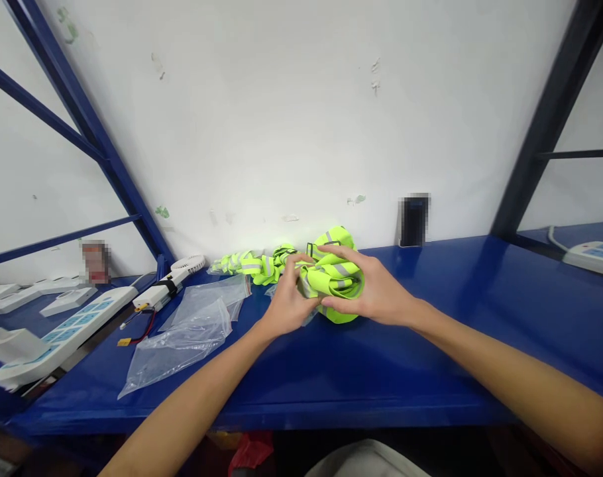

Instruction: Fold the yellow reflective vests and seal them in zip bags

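Observation:
A rolled bundle of neon yellow cloth with grey reflective strips (334, 277) is held between my two hands over the blue table (381, 371). My left hand (292, 298) grips its left side, the fingers curved over the top and the thumb below. Around the right side curls my right hand (376, 285), its thumb at the lower edge of the roll. More yellow strapping with grey stripes (252, 265) lies bunched to the left, against the wall. A little clear plastic shows under the bundle.
Clear plastic bags (182, 344) lie left of my hands. Beyond them are a white fan (188, 263), a white device with wires (155, 295) and a long power strip (67, 334). A dark blurred object (413, 220) stands at the wall on the right. Metal posts rise on both sides.

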`<state>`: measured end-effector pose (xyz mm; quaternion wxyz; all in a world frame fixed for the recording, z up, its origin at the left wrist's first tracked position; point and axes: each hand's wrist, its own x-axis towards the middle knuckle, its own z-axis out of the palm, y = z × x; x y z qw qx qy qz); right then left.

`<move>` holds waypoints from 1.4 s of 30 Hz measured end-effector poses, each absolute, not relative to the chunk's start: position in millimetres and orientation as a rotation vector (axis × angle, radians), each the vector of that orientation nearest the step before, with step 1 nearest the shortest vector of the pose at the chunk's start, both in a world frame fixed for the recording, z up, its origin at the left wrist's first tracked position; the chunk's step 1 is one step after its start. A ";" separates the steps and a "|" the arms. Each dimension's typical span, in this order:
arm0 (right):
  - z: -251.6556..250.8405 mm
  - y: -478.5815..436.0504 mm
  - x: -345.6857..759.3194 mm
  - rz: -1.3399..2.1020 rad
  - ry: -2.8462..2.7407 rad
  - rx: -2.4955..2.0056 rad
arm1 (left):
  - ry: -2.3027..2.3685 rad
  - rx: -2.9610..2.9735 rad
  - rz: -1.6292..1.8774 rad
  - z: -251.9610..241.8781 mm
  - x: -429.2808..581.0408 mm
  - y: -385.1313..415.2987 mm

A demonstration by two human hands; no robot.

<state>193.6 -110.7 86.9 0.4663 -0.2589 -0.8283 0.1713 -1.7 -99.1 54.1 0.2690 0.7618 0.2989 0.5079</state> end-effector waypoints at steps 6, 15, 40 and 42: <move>74.9 -109.5 189.7 0.330 -1.957 -0.476 | 1.034 2.316 1.219 69.8 -12.5 -94.5; 48.8 -95.5 191.7 0.261 -2.089 -0.383 | 1.029 2.516 0.867 63.7 -11.7 -97.0; 53.3 -87.5 198.9 0.249 -2.506 -0.423 | 1.338 2.883 0.800 39.8 9.6 -94.0; 52.2 -84.4 196.6 0.185 -2.504 -0.453 | 1.357 2.926 0.827 36.2 10.7 -90.9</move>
